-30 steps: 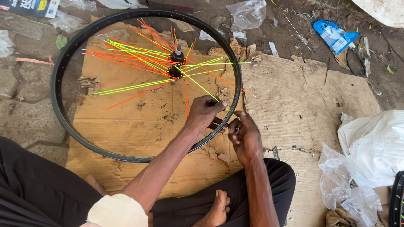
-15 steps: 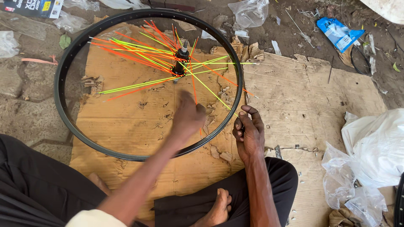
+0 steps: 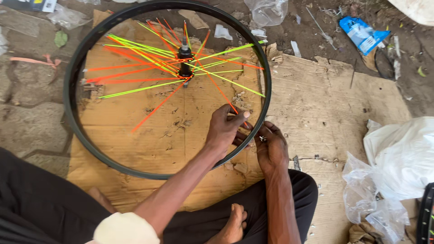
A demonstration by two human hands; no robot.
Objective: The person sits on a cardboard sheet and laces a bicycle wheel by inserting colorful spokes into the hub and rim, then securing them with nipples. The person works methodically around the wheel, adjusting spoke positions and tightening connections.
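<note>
- Bicycle wheel rim [image 3: 72, 90], black, lies flat on brown cardboard sheet [image 3: 316, 104] w/ black hub [image 3: 185, 63] standing upright inside, toward far side of the ring.
- Vs. 0.5 s ago: left hand [image 3: 224, 126] was raised over the cardboard, blurred, apart from the spokes; now it is down at the near-right part of the rim, fingers pinched on the end of an orange spoke [image 3: 217, 86].
- Vs. 0.5 s ago: right hand [image 3: 271, 147] sat just outside the rim, fingers curled; now it is pressed against the rim's outer edge, touching the left hand, fingertips narrow around a small metal piece, too small to identify.
- Rim and hub hold the same place on the cardboard as before.
- Spokes: neon orange and yellow-green [image 3: 135, 90], fanning from hub; most lie loose w/ ends short of the rim; some on the right reach toward it.
- Person sits on the cardboard's near edge, dark trousers, bare foot [image 3: 233, 223] between the forearms.
- Surroundings: clear plastic bags [image 3: 375, 199] at right, blue wrapper [image 3: 361, 34] far right on dirt ground, second rim's edge [image 3: 425, 217] at lower right corner.
</note>
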